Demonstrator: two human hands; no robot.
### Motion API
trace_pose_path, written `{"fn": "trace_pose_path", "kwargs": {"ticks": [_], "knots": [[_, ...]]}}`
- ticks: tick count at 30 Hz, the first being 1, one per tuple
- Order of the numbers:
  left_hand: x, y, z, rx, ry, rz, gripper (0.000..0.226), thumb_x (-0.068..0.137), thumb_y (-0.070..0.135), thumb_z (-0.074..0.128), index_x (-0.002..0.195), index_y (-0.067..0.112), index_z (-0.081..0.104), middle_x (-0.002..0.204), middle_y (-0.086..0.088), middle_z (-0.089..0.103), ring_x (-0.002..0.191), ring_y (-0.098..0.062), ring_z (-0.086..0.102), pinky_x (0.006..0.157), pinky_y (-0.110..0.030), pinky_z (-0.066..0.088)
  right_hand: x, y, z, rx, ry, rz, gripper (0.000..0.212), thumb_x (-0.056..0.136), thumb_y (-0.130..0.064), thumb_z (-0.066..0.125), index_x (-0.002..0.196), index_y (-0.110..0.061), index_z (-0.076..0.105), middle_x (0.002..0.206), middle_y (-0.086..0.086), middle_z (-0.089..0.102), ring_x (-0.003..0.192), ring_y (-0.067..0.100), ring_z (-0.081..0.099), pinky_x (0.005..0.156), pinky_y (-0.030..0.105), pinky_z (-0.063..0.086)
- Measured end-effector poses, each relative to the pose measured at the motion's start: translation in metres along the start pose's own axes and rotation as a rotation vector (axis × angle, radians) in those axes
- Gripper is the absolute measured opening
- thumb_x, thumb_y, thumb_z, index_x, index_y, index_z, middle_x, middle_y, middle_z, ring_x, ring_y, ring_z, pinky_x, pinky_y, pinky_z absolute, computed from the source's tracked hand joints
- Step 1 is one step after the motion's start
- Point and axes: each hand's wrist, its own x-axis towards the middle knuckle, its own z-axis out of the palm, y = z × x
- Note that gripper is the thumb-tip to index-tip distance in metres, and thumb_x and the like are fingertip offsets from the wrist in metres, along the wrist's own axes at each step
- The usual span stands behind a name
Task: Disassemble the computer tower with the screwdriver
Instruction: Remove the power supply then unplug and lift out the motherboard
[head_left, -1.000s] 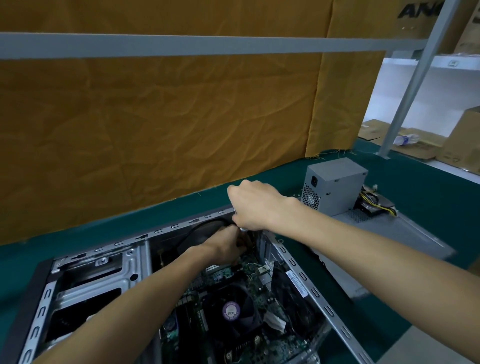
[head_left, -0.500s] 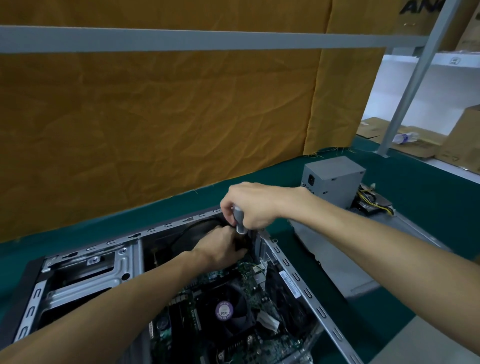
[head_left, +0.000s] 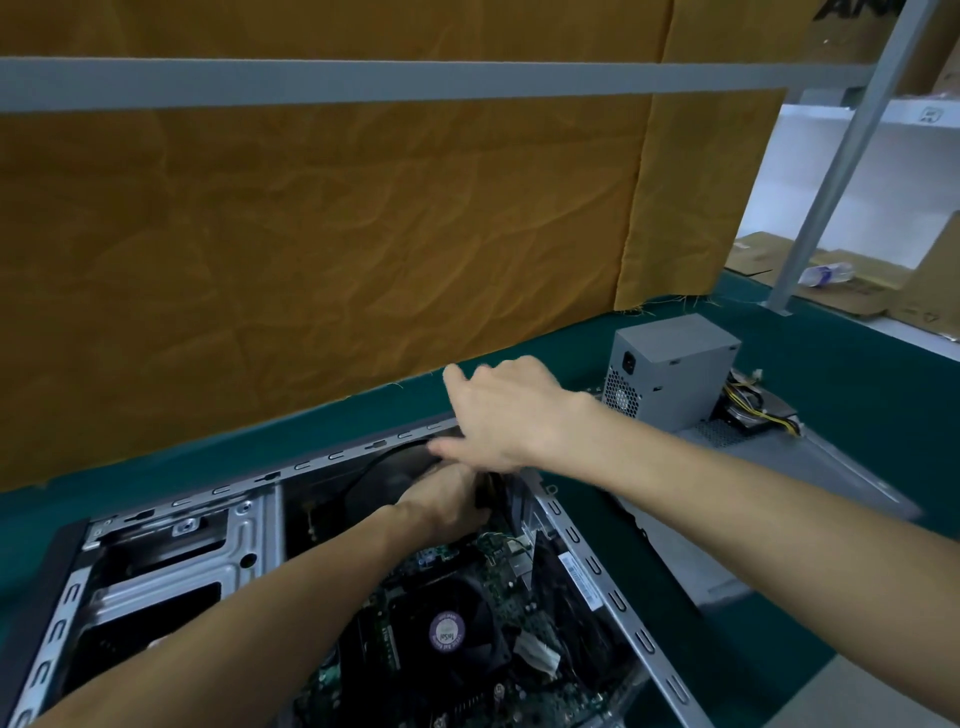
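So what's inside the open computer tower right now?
Inside the computer tower: a green motherboard, a black cooler fan, and the left hand against the rear fan. Both hands hide what the left hand grips.

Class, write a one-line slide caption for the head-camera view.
Both hands, left and right, work at the rear fan inside the open computer tower; power supply sits aside.

A grey box-shaped metal power supply unit (head_left: 675, 371) stands at two o'clock on the dark green cloth-covered table (head_left: 857, 374), a bundle of yellow and black wires (head_left: 753, 408) trailing at its right. A wrinkled mustard-yellow fabric curtain (head_left: 322, 249) hangs from nine to one o'clock behind a grey metal rail (head_left: 363, 83). Brown cardboard boxes (head_left: 930, 286) sit at three o'clock.
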Motion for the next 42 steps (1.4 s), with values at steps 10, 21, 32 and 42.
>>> {"fn": "trace_pose_path", "kwargs": {"ticks": [10,21,32,42], "knots": [[0.0,-0.001,0.001,-0.013,-0.001,0.032,0.046,0.089,0.021,0.064,0.133,0.018,0.05,0.12,-0.011,0.061,0.111,-0.032,0.057,0.082,-0.029,0.039,0.001,-0.004,-0.006,-0.009,-0.002,0.032,0.045,0.101,-0.052,0.051,0.115,-0.009,0.047,0.092,0.004,0.053,0.077,0.026,0.048,0.052,0.033,0.025],[-0.002,0.0,-0.001,-0.012,-0.006,0.055,0.038,0.089,0.019,0.062,0.126,0.017,0.053,0.112,-0.007,0.06,0.109,-0.031,0.057,0.079,-0.029,0.038,0.0,-0.008,0.002,0.068,0.032,-0.033,0.038,0.102,-0.035,0.056,0.123,-0.006,0.045,0.099,0.01,0.058,0.088,0.033,0.06,0.061,0.036,0.036],[0.001,-0.003,0.0,0.046,-0.087,0.057,0.032,0.095,0.021,0.058,0.126,0.015,0.053,0.113,-0.012,0.061,0.1,-0.03,0.057,0.076,-0.032,0.04,-0.004,-0.001,0.002,0.022,0.007,-0.043,0.045,0.096,-0.055,0.058,0.084,-0.013,0.047,0.073,0.003,0.043,0.063,0.026,0.045,0.057,0.034,0.031],[0.0,-0.004,-0.003,-0.012,-0.09,0.116,0.048,0.088,0.022,0.064,0.134,0.02,0.048,0.114,-0.007,0.06,0.104,-0.029,0.056,0.081,-0.031,0.044,-0.002,-0.001,0.001,0.025,0.001,-0.066,0.037,0.1,-0.044,0.058,0.108,-0.01,0.047,0.098,0.007,0.059,0.081,0.03,0.055,0.063,0.037,0.036]]}}
